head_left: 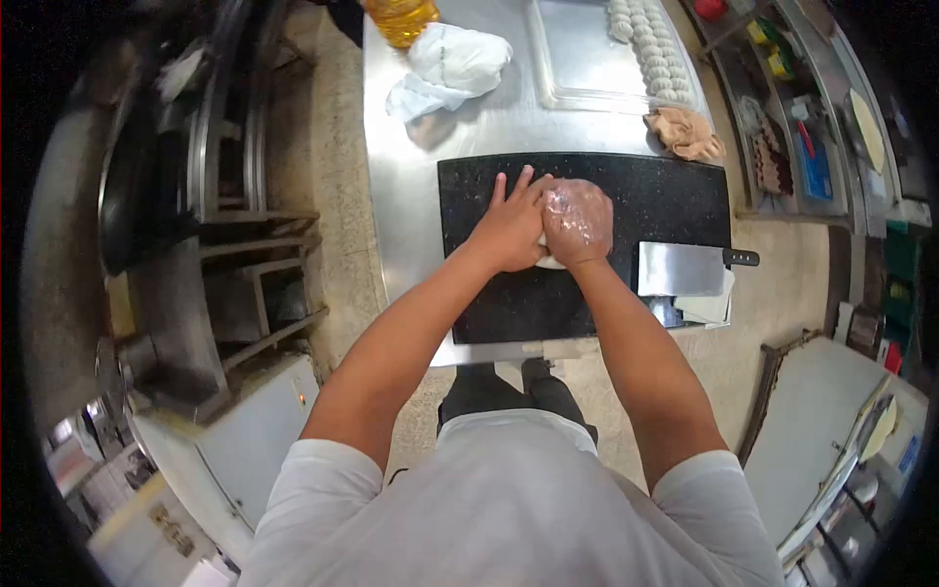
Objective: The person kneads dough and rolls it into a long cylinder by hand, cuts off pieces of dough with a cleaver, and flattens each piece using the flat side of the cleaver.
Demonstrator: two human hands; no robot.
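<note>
On the black board (518, 303), a small piece of white dough (550, 262) shows under and between my hands. My left hand (511, 223) lies with its fingers spread on the board, its thumb side against the dough. My right hand (579, 220), covered in clear plastic, presses down over the dough; its fingertips are hard to make out. A cleaver (682, 269) with a black handle rests at the board's right edge, partly over a white sheet (711, 303).
A white cloth bundle (460, 59), a bottle of yellow liquid (401, 20) and a clear tray (592, 59) are at the back. Rows of pleated white dough pieces (660, 59) and a crumpled brown cloth (685, 132) sit back right. Shelves (782, 201) stand to the right.
</note>
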